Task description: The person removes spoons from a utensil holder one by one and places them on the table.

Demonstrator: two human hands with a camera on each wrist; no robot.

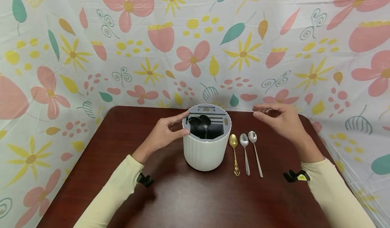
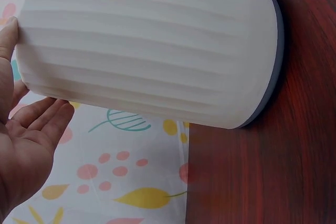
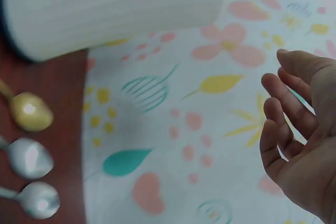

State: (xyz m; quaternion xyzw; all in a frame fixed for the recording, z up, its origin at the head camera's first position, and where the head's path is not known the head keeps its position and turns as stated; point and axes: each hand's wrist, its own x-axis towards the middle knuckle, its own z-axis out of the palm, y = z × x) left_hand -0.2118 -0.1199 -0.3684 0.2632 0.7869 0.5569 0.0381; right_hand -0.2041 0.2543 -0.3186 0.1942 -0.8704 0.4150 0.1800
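Note:
A white ribbed utensil holder [image 1: 204,155] with a grey slotted top stands upright on the table. Two dark round spoon heads [image 1: 204,120] show in its large opening. My left hand [image 1: 163,132] touches the holder's left rim, its thumb in front and fingers farther back; the left wrist view shows those fingers [image 2: 50,116] fairly straight against the side. Over the table's far right part, my right hand [image 1: 281,119] is raised with loosely bent fingers and nothing in them. Between holder and right hand lie a gold spoon [image 1: 233,145] and two silver spoons [image 1: 244,145], bowls pointing away.
The dark reddish-brown table [image 1: 189,201] has its far edge just behind the holder. A white cloth [image 1: 195,28] with flowers and leaves hangs behind and at both sides. Black straps with small mounts [image 1: 145,180] sit at both wrists.

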